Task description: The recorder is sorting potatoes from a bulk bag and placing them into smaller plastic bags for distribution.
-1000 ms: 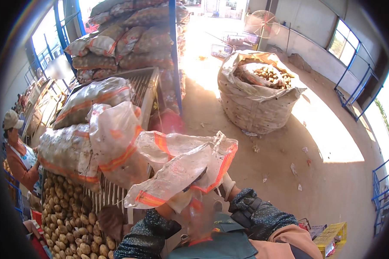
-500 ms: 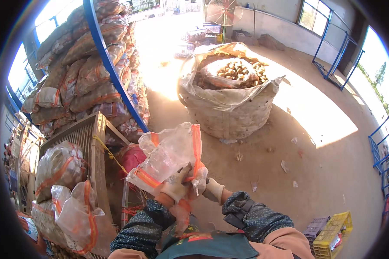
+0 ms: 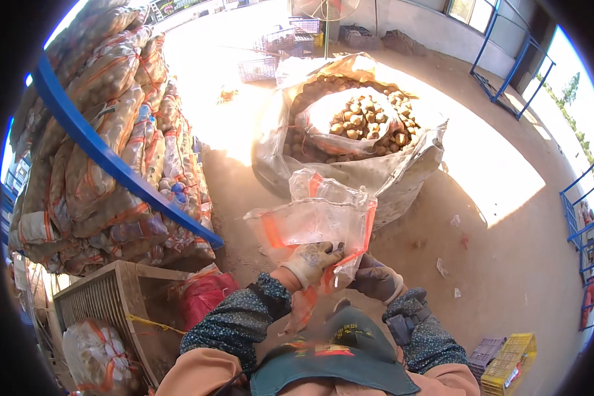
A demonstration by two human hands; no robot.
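The right hand (image 3: 379,280), its fingertips hard to see, has a grip I cannot tell; the left hand (image 3: 310,264) grasps one translucent bag (image 3: 323,221)

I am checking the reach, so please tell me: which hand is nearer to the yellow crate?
Right: the right hand is up and left of the yellow crate in the view; the left hand is farther left.

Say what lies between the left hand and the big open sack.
The translucent orange-striped bag in the left hand; in the head view its top overlaps the sack.
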